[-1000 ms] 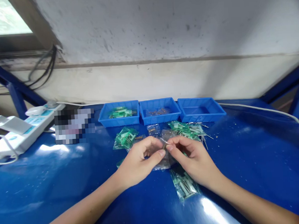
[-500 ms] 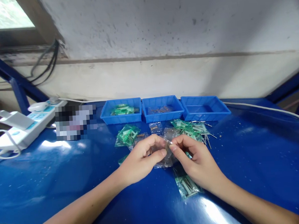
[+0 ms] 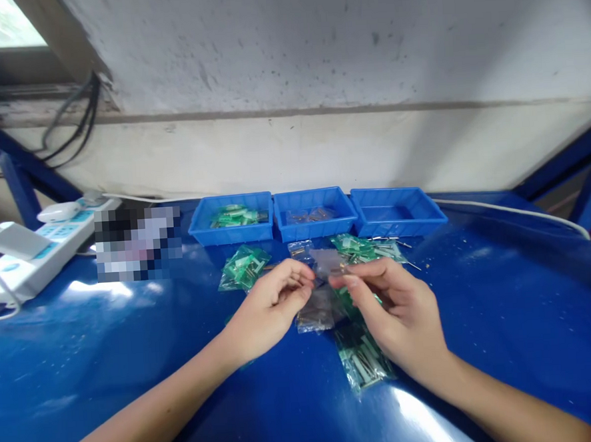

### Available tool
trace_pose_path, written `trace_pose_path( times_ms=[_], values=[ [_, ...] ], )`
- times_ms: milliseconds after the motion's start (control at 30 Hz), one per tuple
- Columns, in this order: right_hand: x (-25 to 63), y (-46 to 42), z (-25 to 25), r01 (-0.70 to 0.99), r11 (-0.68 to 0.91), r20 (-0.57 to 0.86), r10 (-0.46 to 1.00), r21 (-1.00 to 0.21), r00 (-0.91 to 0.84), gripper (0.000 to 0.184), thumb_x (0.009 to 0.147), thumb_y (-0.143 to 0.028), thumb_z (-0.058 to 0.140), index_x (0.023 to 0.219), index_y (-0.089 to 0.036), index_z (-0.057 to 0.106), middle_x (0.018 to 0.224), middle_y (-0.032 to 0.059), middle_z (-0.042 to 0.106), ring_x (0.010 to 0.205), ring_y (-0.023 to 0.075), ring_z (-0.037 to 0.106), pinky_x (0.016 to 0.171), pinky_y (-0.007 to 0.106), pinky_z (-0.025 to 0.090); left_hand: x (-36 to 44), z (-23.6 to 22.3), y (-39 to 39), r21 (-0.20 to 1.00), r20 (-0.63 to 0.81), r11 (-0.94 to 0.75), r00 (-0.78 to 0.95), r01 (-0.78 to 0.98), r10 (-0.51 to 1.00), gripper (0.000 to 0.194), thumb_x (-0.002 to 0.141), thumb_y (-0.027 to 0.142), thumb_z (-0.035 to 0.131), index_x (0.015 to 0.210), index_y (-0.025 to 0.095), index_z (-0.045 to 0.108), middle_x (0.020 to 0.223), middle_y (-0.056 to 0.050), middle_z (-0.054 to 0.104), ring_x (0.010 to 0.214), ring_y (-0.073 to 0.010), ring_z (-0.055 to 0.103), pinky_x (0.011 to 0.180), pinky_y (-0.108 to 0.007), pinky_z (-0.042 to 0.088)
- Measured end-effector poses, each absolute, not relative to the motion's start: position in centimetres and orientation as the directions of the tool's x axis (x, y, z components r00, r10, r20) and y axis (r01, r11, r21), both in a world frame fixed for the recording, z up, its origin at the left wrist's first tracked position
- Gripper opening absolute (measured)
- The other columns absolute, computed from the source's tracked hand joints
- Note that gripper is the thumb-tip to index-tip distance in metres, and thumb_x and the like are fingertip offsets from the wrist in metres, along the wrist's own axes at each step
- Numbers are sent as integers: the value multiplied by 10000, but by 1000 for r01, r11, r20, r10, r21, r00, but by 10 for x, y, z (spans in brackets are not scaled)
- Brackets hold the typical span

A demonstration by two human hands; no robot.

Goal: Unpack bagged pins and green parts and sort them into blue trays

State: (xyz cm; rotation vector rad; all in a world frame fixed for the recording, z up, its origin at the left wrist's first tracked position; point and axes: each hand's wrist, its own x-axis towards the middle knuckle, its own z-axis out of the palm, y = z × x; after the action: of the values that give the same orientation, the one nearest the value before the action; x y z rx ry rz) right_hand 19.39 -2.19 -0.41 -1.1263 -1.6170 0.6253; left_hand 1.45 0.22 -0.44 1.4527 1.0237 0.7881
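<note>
Centrally, over the blue table [image 3: 134, 364], both of the person's hands are at work. Right hand [image 3: 405, 307]: grasping a small clear bag [image 3: 326, 259] between thumb and fingers; a brass-coloured bit shows at the fingertips, blurred. The small clear bag is raised above the table, between the two hands and toward the far side of them. Left hand [image 3: 268, 309]: fingers curled, thumb drawn in toward the forefinger, tips near the small clear bag; cannot tell whether anything is pinched there.

Beneath and between the hands, clear packets [image 3: 315, 318] lie on the table, contents dark and hard to make out. Near side, partly under the right hand: a green-tinted packet [image 3: 365, 363] with pale and metallic rods inside. Left of centre, beyond the left hand: a green packet [image 3: 245, 267]. Right of centre, farther off: a green pile [image 3: 354, 247] with thin metal pins [image 3: 390, 248] beside it, some jutting to the right.

Far side, three blue bins in a row. Left bin [image 3: 232, 236] contains green packets; middle bin [image 3: 317, 229] contains clear packets with darker contents; right bin [image 3: 401, 228] completes the row. Far left: white power strip [image 3: 38, 270] with plugs in it.
</note>
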Motion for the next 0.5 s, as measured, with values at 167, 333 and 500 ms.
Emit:
trace_pose_path(
  times_ms=[167,333,500],
  values=[
    [196,-25,-6,573,648,666,712,-501,-223,213,804,-75,553,969,-205,592,972,37,727,832,168,705,692,256,578,14,-1,0,980,-78,152,455,-129,887,301,888,426,479,801,154,573,719,-16,552,689,-128,515,687,-276,422],
    [194,-25,-10,563,676,664,696,-476,-274,314,792,-22,511,1056,-183,568,1083,49,694,971,163,670,826,261,565,12,0,-1,980,-34,118,445,-161,895,204,822,356,616,911,174,591,734,4,573,682,-98,515,657,-221,411],
    [191,-27,-10,484,715,662,681,-505,-315,453,776,11,483,1196,-156,504,1274,98,573,1214,184,511,1017,340,447,16,2,-3,992,7,43,398,-116,917,139,818,280,611,907,179,576,726,13,592,669,-100,549,637,-221,447]
  ],
)
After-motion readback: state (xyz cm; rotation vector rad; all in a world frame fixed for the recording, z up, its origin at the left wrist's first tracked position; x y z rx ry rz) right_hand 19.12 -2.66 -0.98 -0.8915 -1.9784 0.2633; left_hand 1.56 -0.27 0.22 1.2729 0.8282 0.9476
